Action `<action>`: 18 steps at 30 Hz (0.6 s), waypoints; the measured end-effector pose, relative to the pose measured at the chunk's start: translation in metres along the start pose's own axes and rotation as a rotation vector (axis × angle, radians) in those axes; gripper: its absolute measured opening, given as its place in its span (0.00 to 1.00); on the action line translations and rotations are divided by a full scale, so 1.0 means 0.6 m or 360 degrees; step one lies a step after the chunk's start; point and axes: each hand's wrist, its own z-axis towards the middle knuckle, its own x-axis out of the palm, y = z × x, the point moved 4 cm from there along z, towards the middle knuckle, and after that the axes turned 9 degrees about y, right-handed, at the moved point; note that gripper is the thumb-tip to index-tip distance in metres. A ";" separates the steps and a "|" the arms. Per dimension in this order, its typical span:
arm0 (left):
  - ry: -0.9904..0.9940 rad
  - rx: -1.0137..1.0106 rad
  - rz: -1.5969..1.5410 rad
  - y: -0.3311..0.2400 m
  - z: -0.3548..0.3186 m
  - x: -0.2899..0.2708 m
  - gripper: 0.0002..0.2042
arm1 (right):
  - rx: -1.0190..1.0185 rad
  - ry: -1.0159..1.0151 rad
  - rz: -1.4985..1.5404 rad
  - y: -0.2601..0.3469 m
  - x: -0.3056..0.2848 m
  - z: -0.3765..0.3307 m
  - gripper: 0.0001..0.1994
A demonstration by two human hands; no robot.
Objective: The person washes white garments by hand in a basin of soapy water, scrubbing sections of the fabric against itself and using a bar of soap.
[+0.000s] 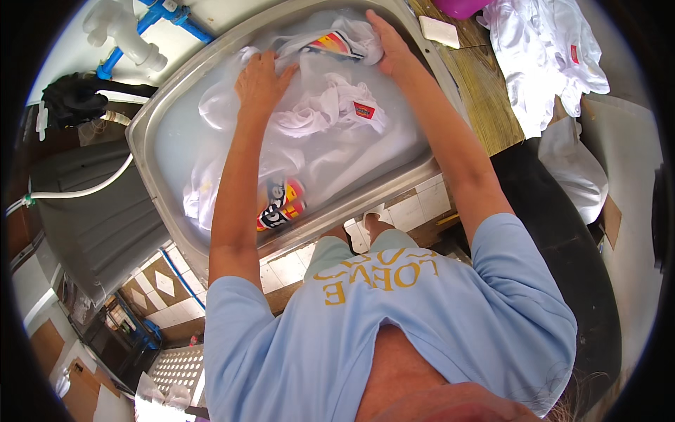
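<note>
**Both hands laid on wet white garments in a steel sink**

A heap of white garments [320, 105] is seen soaking in cloudy water inside a stainless steel sink [151, 116]. The left hand [261, 81] is pressed palm down on the near-left part of the heap, with the fingers spread and flattened against the cloth; nothing is gripped in it, so far as can be told. The right hand [390, 49] is laid on the far-right edge of the heap, its fingers extended along the fabric and slightly curled over a fold; whether cloth is pinched beneath it cannot be told.

Between the two hands a garment with a colourful striped print [330, 43] is bunched up, touching the fingertips of the right hand. Just nearer the person than the hands, a crumpled piece with a small red label [363, 109] is lifted above the water. Beneath the left forearm, well behind the hand, another printed garment [281, 204] lies submerged against the near wall of the sink.

Beyond the left hand, a white tap on blue pipe [133, 35] is mounted. To the outer side of the right hand, a white bar of soap [439, 30] is set on a wooden counter [485, 91], and further out a pile of dry white shirts [545, 53] is heaped.
</note>
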 end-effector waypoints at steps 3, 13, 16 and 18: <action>0.0379 -0.0024 -0.0026 0.016 -0.012 0.006 0.21 | -0.0228 0.0276 -0.0306 0.069 0.035 -0.049 0.20; -0.0093 -0.0290 -0.0035 0.004 0.010 -0.038 0.22 | -0.0073 0.0008 -0.1470 0.025 -0.020 -0.047 0.20; -0.0014 -0.0302 -0.0120 0.000 0.035 0.016 0.23 | -0.0418 -0.0187 -0.2359 -0.004 -0.006 -0.034 0.21; 0.0106 -0.0292 -0.0425 0.004 0.036 0.042 0.22 | -0.0529 -0.0228 -0.2299 -0.004 -0.010 -0.043 0.20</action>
